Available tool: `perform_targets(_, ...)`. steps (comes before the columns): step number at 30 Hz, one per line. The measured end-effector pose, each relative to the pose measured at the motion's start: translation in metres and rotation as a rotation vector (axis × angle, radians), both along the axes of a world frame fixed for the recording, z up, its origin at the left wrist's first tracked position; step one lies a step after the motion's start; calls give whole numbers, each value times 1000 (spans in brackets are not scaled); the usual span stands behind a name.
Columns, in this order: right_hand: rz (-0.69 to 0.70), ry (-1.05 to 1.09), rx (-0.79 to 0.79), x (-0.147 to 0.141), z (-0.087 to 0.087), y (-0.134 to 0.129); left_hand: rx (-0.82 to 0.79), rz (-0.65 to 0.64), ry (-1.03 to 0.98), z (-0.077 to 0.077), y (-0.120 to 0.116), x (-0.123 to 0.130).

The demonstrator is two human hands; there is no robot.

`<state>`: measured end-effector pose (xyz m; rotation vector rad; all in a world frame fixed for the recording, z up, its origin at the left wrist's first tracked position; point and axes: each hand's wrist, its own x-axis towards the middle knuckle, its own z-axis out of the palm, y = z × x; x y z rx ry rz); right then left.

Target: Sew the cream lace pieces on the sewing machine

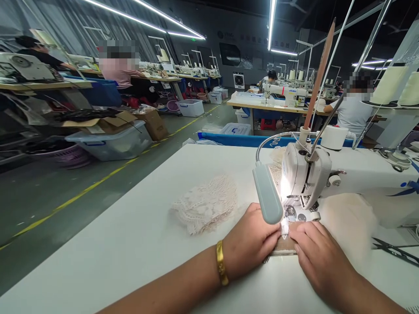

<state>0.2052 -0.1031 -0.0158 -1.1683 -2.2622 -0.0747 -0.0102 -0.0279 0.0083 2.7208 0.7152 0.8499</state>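
A small piece of white fabric (284, 228) lies under the front of a white sewing machine (353, 174), beside its lit needle area. My left hand (247, 240), with a gold bracelet at the wrist, pinches the fabric's left side; the lamp head partly covers its fingertips. From the right, my right hand (322, 253) holds the fabric with fingers curled and fingertips pressed down near the presser foot. Beneath the fingers is a brown plate (284, 246) on the machine bed. A folded cream lace piece (207, 205) rests on the table left of the machine.
A grey-green lamp head (267, 194) on a bent neck hangs just above my left hand. Black scissors (396, 250) lie at the right. Sheer cream fabric (348, 222) sits behind my right hand. Beyond the white table (131, 244), people work at other machines.
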Motion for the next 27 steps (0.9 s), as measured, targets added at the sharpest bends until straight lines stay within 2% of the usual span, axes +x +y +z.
perform_targets(4,34,24,-25,-3,-1,0,-30,33,-20,2,1,-2)
perform_targets(10,51,43,-72,-3,-3,0,112,-26,26,1,-3,1)
perform_targets(17,55,50,-61,-3,0,1,224,-84,13,8,-4,5)
perform_targets(27,5,0,-47,-3,2,5,294,-40,22,5,0,6)
